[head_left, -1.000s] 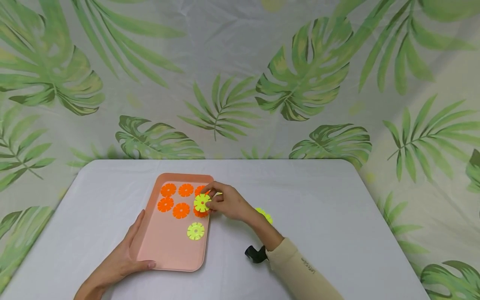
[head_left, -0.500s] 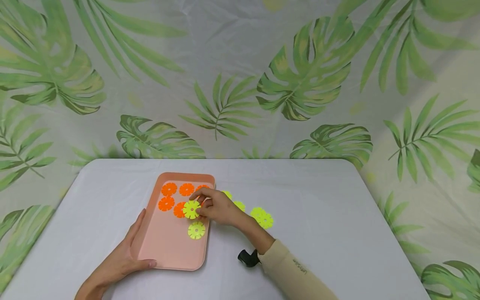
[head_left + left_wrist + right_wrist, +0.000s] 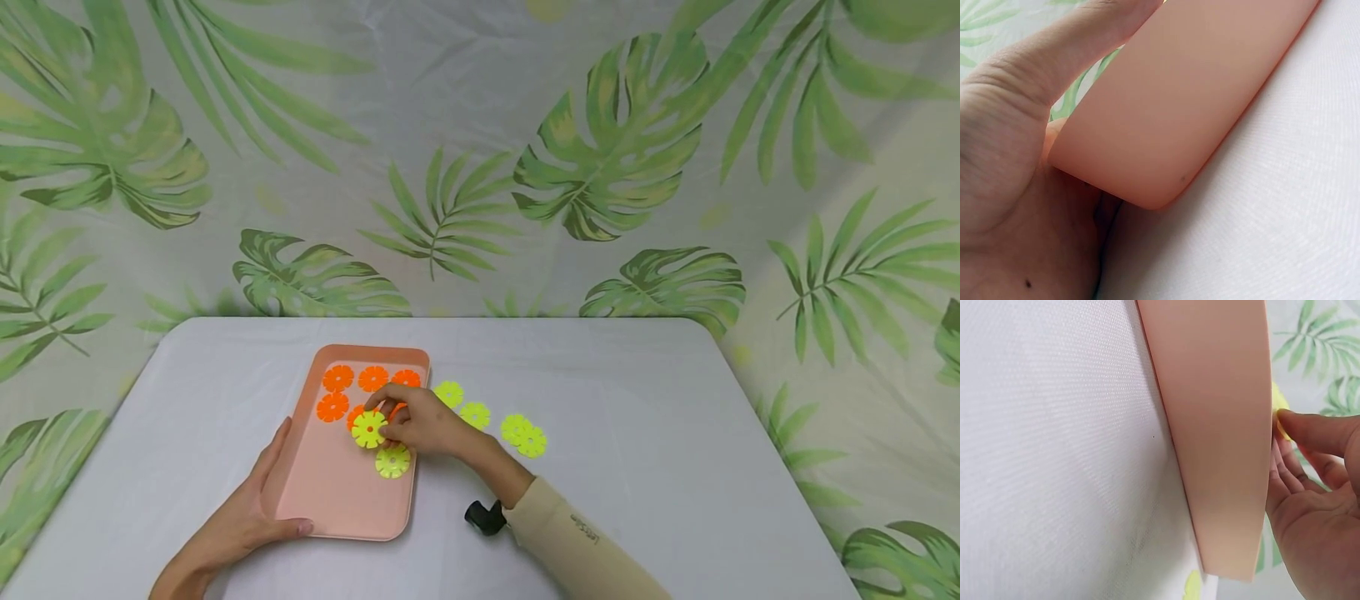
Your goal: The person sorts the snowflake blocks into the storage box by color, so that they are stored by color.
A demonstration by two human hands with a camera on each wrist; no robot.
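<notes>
While the left hand [image 3: 243, 510] grips the near left corner of the rectangular pink tray [image 3: 337, 496], its thumb lying at the near rim and its fingers along the left side, the right hand [image 3: 426, 421] pinches a yellow-green slotted disc [image 3: 363, 435] between thumb and fingers. That disc is over the tray, overlapping one of the orange slotted discs [image 3: 333, 382] in the head view; whether it touches anything below cannot be told. Three orange discs form the far row and three more lie nearer, the last of these mostly hidden by the right hand. A second yellow-green disc [image 3: 397, 468] lies in the tray near its right side, just below the hand.

Four loose yellow-green discs [image 3: 449, 394] lie on the white-covered table [image 3: 637, 467] to the right of the tray. Two are apart, beyond the right forearm; the other two overlap. Nearer the person, a dark tubular object [image 3: 483, 518] is partly covered by the beige sleeve [image 3: 573, 533], so its full shape cannot be made out. In the right wrist view the tray's side wall blocks the inside, with only an edge of the pinched disc showing past the rim. A leaf-print fabric backdrop [image 3: 480, 187] hangs behind the table.
</notes>
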